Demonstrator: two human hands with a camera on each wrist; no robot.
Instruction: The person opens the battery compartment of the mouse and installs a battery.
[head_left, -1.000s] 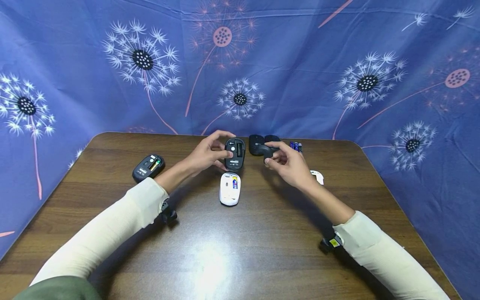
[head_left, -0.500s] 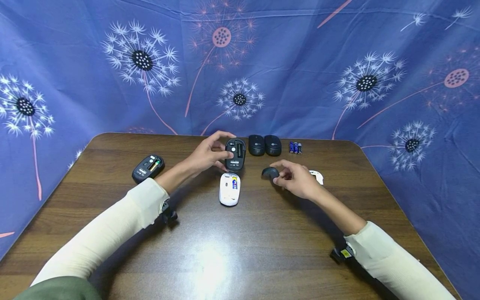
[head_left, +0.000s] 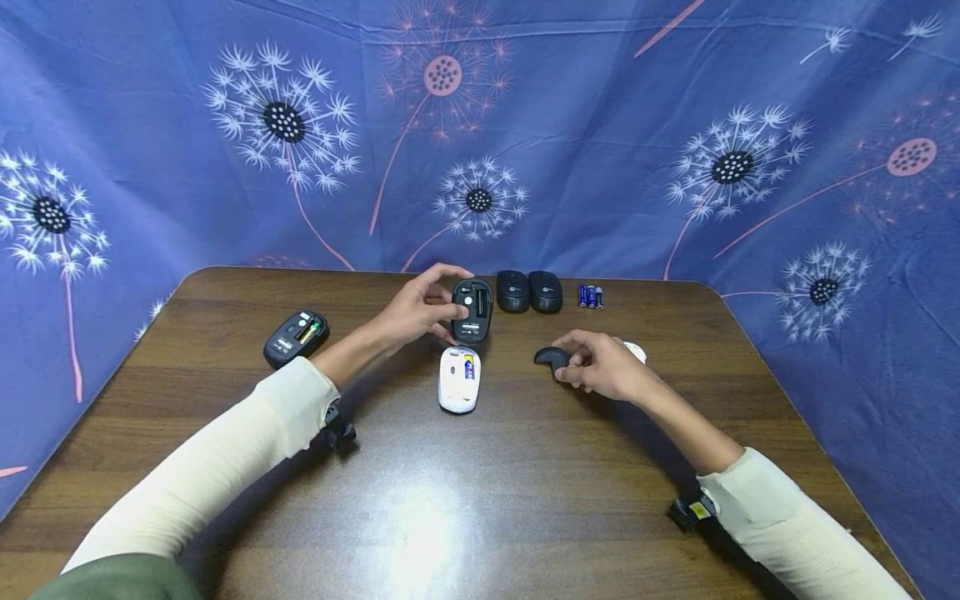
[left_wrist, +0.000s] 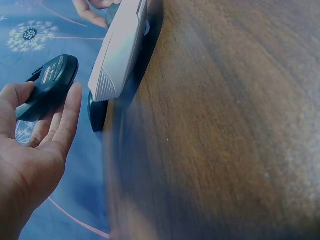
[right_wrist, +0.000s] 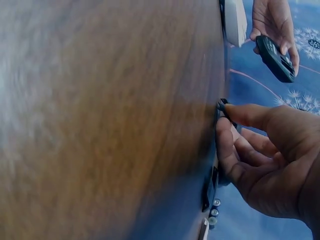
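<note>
Near the back of the table, my left hand (head_left: 408, 310) grips a black computer mouse (head_left: 476, 327), thumb on its underside, which faces me with a dark open battery slot. My right hand (head_left: 609, 368) pinches a black curved battery cover (head_left: 551, 357) low at the tabletop, right of centre; the right wrist view shows the thumb and fingertips on its edge (right_wrist: 223, 104). Between the hands a white mouse (head_left: 459, 385) lies underside up, a blue and yellow battery in its slot. A white cover (head_left: 636, 350) is partly hidden behind my right hand.
Another black mouse (head_left: 296, 339) lies underside up at the left, its battery slot uncovered with a battery inside. Two black mice (head_left: 513, 292) stand side by side at the back edge, with several blue batteries (head_left: 590, 296) to their right. A patterned blue cloth (head_left: 600, 167) hangs behind the table.
My right hand has moved from in front of the two black mice toward me and slightly right, lowering the black cover to the tabletop. My left hand and its mouse have stayed nearly still.
</note>
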